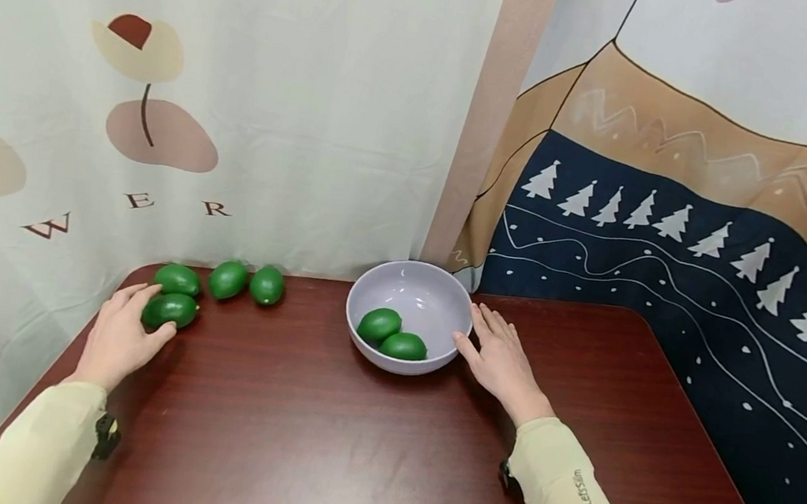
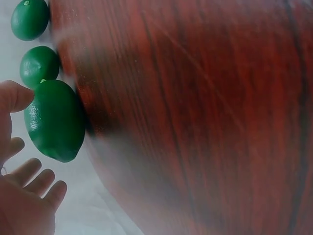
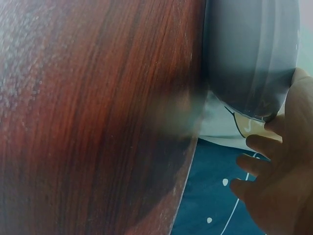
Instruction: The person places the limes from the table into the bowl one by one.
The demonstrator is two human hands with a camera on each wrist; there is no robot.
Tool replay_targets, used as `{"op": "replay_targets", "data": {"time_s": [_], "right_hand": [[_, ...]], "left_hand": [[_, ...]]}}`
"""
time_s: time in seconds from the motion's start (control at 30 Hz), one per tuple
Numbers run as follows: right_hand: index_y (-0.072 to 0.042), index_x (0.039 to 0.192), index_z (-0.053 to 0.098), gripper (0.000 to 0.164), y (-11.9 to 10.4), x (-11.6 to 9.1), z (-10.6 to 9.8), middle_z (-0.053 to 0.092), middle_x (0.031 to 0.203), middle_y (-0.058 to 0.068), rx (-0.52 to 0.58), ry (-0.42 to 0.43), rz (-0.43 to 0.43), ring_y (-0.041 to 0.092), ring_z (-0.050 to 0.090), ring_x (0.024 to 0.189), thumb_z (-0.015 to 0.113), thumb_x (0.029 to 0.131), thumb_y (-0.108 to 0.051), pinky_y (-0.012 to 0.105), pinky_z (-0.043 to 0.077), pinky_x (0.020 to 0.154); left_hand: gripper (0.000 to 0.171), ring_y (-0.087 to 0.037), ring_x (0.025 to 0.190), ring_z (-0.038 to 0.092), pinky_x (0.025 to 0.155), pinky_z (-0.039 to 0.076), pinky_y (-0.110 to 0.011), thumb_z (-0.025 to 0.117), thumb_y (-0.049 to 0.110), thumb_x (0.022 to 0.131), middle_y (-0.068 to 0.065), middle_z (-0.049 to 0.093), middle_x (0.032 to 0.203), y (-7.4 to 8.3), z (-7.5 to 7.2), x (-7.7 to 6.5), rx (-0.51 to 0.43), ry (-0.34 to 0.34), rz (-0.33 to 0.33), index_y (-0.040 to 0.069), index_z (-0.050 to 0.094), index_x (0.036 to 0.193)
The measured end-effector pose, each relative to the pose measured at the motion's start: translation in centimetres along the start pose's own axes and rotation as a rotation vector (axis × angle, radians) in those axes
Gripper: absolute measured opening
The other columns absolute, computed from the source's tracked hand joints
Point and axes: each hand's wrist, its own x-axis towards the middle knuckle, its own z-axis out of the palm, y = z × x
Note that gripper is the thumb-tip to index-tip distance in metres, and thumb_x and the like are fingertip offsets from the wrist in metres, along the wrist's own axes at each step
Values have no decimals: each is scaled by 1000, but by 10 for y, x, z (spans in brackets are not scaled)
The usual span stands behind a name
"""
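My left hand [image 1: 124, 333] is at the table's left edge, fingers spread around the nearest green lime [image 1: 170, 310]. In the left wrist view the thumb lies beside that lime [image 2: 55, 121], while the other fingers are apart from it. Another lime [image 1: 177, 280] sits right behind it, and two more limes, one [image 1: 228, 280] beside the other [image 1: 267, 286], lie along the back edge. With fairly straight fingers, my right hand [image 1: 503, 361] touches the right side of a lavender bowl [image 1: 436, 298], thumb at the rim. Inside the bowl rest two limes, one [image 1: 379, 326] against the other [image 1: 403, 346].
The reddish-brown wooden table [image 1: 319, 443] has rounded back corners. Behind it hangs a pale curtain [image 1: 330, 108] with printed flowers and letters. On the right hangs a dark blue cloth [image 1: 672, 277] with white trees.
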Motion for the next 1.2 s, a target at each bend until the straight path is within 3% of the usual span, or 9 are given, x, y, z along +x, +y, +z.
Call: {"op": "replay_targets", "data": {"time_s": [1.2], "right_hand": [[-4, 161, 32, 72, -1, 0, 0, 32, 165, 22, 0, -10, 12, 44, 26, 153, 51, 106, -46, 60, 18, 124]], "left_hand": [[69, -58, 125, 35, 93, 36, -73, 73, 17, 93, -41, 39, 141, -5, 7, 8, 14, -75, -55, -11, 41, 148]]}}
